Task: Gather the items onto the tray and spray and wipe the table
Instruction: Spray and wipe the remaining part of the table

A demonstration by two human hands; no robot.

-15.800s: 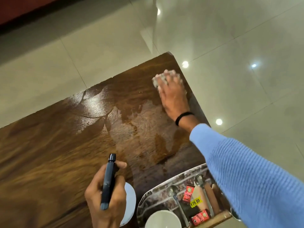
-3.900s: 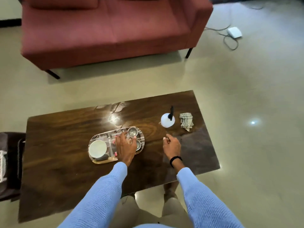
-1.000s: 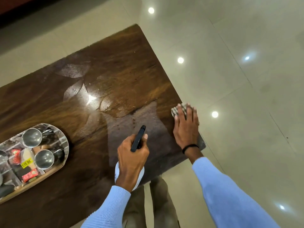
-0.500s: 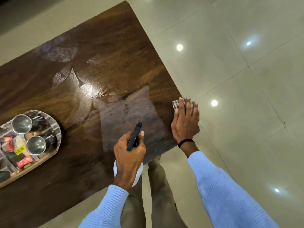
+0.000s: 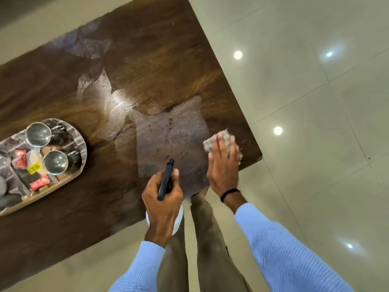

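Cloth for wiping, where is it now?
In the head view the cloth is on the table near its right corner, pressed under the right hand, just right of the spray bottle.

The dark wooden table (image 5: pixel 157 60) bears a tray (image 5: pixel 84 147) at left and a cloth (image 5: pixel 219 138) near its corner.

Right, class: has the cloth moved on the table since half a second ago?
Yes. The cloth under the right hand has slid inward from the table edge, toward the tray.
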